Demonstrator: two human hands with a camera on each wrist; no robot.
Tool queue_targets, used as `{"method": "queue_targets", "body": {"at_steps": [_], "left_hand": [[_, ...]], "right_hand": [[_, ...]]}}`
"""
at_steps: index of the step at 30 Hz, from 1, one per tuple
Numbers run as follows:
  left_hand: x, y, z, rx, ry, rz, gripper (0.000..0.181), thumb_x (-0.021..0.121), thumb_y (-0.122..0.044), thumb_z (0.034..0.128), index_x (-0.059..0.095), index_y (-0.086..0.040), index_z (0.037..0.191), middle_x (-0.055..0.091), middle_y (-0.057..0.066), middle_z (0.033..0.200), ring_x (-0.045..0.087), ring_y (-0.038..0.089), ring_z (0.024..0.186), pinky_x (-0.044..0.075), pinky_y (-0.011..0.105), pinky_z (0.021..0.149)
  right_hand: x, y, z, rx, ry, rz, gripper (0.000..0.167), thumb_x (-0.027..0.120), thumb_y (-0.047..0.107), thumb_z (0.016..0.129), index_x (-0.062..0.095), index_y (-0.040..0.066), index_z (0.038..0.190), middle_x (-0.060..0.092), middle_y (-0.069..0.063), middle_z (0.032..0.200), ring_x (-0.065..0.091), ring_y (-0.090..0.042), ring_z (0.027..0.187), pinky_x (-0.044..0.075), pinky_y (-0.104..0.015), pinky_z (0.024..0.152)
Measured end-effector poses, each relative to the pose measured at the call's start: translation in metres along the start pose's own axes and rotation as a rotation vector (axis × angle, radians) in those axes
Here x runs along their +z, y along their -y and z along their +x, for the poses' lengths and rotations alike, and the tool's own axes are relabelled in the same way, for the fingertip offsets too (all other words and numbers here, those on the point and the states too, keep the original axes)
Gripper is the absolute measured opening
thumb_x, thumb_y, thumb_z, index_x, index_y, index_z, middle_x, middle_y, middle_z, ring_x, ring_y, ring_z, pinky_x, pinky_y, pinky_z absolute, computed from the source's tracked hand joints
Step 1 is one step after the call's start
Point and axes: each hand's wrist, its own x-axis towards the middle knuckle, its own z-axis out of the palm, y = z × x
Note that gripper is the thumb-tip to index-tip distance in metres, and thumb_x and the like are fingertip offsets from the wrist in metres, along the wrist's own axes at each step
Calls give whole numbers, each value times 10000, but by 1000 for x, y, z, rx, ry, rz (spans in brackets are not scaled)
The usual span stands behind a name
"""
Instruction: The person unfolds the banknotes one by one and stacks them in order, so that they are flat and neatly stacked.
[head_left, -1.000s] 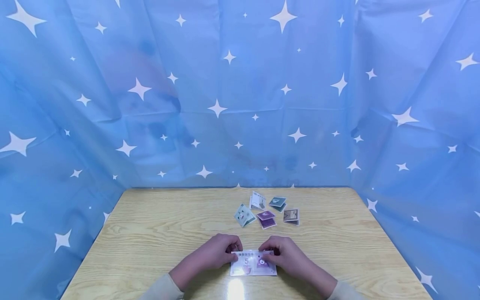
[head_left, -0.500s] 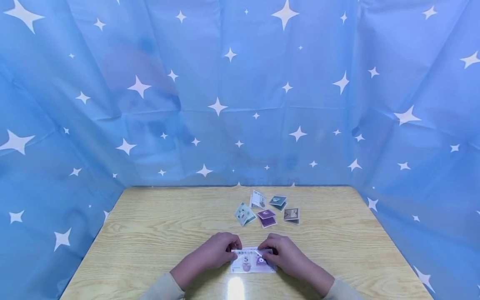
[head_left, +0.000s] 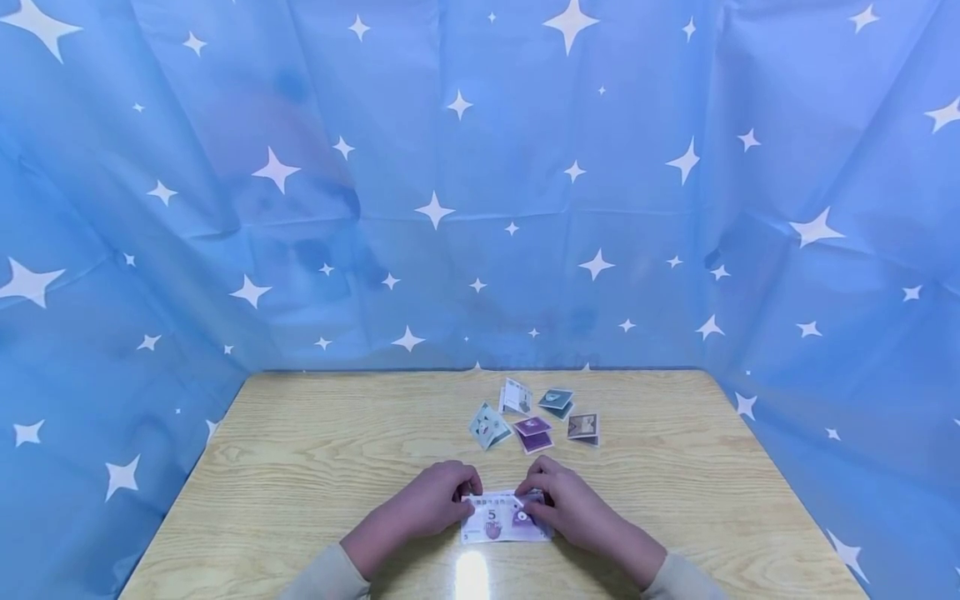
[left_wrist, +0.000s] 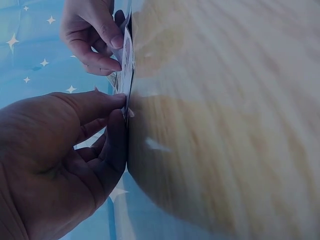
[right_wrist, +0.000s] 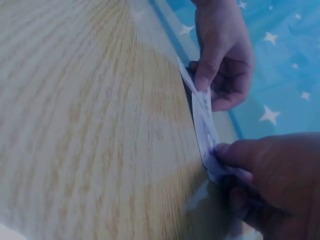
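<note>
Curtain: blue with white stars, the curtain filled the whole backdrop and ran down both sides of the table.
Table: here came the wooden table, carrying every note in play, with a bright glare on its near part.
Sleeves: two pale sleeves reached in from the near edge, one to each side.
Left hand: a neat pinch there! The left hand had the note's left end between thumb and fingers.
Right hand: matching it, the right hand pinched the other end, thumb on the face, fingers curled behind.
Lilac note: centre stage, the lilac note lay low at the near middle of the table, spanning the hands, its "5" and purple figure in sight. Another pale edge peeped over its top; fold or second sheet, one could not tell.
Folded notes: and beyond the hands, a cluster of five. The pale green note sat leftmost, the purple note nearest with its flaps parted, the white note and dark green note farther back, and the brown note rightmost.
</note>
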Motion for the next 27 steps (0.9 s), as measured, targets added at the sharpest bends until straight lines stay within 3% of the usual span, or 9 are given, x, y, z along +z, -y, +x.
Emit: {"method": "queue_targets", "body": {"at_steps": [4,11,27], "left_hand": [[0,0,1,-12,1,-4,196,840,-65,935,745,-182,1062,583,-109,896,536,38,819,502,259,758],[1,0,1,-14,-4,-5,202,849,-69,920,746,-184,1049,583,-88,905,527,43,820,496,256,755],[1,0,1,-8,-10,25,180,846,-105,924,740,-180,1049,578,-79,934,525,40,833,504,254,774]], "right_hand": [[0,1,1,0,2,-26,132,810,133,1017,809,180,1141,621,102,1125,644,-105,1014,565,-307,861],[2,-2,1,-10,-12,-16,104,817,127,1009,797,169,1102,631,85,1024,582,-39,875,532,-261,759],[4,-5,-1,21,-44,40,110,839,158,998,814,194,1098,616,90,1027,598,-70,889,530,-255,757]]}}
